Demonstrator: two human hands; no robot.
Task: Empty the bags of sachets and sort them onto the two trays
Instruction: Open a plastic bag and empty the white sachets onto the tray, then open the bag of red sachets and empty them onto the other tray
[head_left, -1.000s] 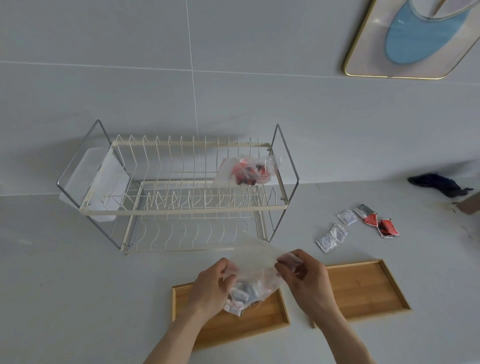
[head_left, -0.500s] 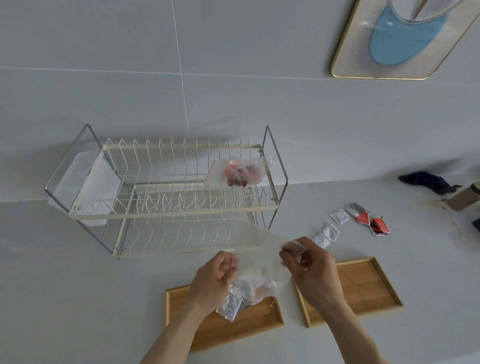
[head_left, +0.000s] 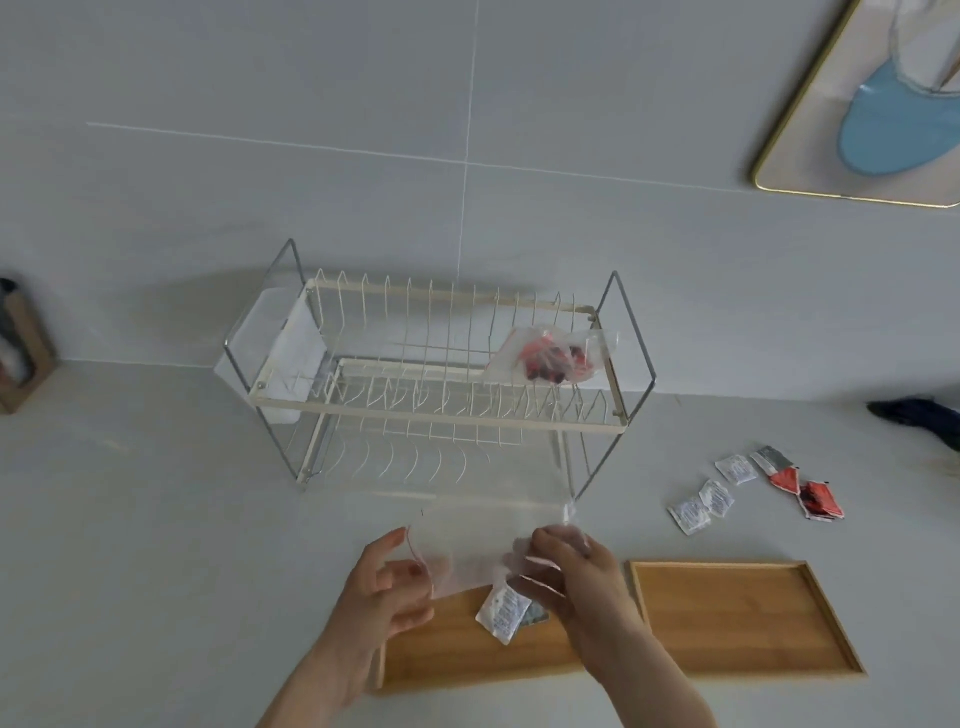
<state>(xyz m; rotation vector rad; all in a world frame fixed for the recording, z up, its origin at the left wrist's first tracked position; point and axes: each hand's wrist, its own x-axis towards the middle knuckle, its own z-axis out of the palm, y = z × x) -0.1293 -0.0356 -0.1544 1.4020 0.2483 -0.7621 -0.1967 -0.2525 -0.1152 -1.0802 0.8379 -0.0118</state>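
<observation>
Clear bag (head_left: 483, 545) (nearly empty) | right hand (head_left: 576, 577) fingers pinching it | left hand (head_left: 384, 592) fingers spread

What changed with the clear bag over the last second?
The clear bag has been tipped up; a white sachet and a darker one are out over the left tray. The left hand has opened off it; the right hand keeps hold. The rack bag, loose sachets and right tray are unchanged.

No text legible anywhere. White sachet (head_left: 503, 614) over the left tray (head_left: 441, 660) has dark print, too blurred to read. Loose white sachets (head_left: 702, 505) on the counter also printed, unreadable. Red sachets (head_left: 818, 500): markings unclear.
</observation>
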